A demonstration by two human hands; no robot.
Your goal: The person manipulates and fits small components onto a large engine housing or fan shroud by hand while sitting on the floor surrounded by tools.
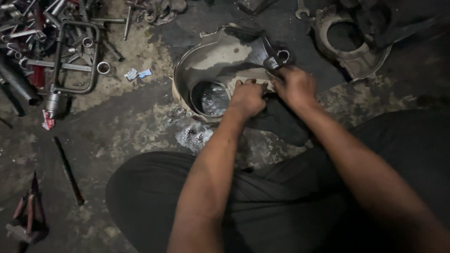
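A grey metal engine cover (pixel 213 61) lies on the dirty floor in front of me, with a round opening (pixel 211 98) at its near side. My left hand (pixel 247 97) rests on the cover's near rim with fingers curled and pressing down. Just right of it, my right hand (pixel 295 84) grips the same rim, close to a dark scraper-like tool (pixel 269 58) lying across the cover. A dark cloth (pixel 281 122) sits under both hands. Whether the right hand holds the tool is unclear.
A pile of wrenches, sockets and rods (pixel 51 42) fills the far left. A second metal casing (pixel 349 44) lies at the far right, a spanner (pixel 302 8) beside it. A long rod (pixel 68 171) and red-handled pliers (pixel 28 213) lie at the near left. My knees occupy the foreground.
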